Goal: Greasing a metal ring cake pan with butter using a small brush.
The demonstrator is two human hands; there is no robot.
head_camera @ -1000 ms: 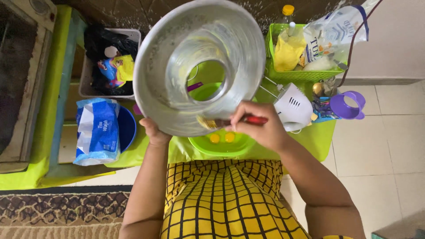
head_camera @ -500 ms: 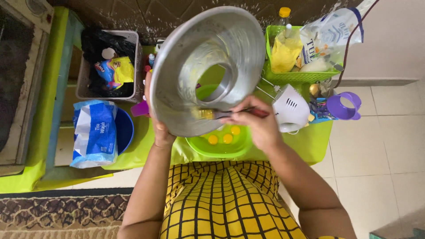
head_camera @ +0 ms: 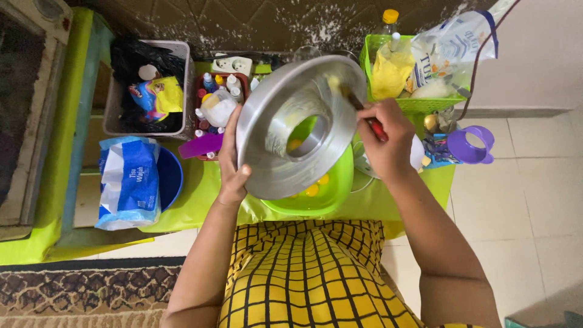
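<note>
Covering most of the desk (head_camera: 200, 194) is a bright green sheet, and its far right part is hidden behind an arm. The big silver ring pan (head_camera: 297, 124) is tilted up over the green bowl (head_camera: 328, 197), so most of the bowl is hidden; only its near rim and some yellow yolks (head_camera: 313, 189) show. A blue bowl (head_camera: 171, 177) is half covered by a blue and white bag (head_camera: 129, 181). The grey basket (head_camera: 146, 91) is dark inside and hard to make out. The green basket (head_camera: 413, 103) at the back is cut off a little by bags.

The left hand (head_camera: 231, 164) holds the pan's left edge, thumb on the inside, fingers behind it out of sight. The right hand (head_camera: 385, 143) is closed around a red-handled brush (head_camera: 358, 106). The brush tip touches the pan's inside wall near the top. Its bristles are blurry.
</note>
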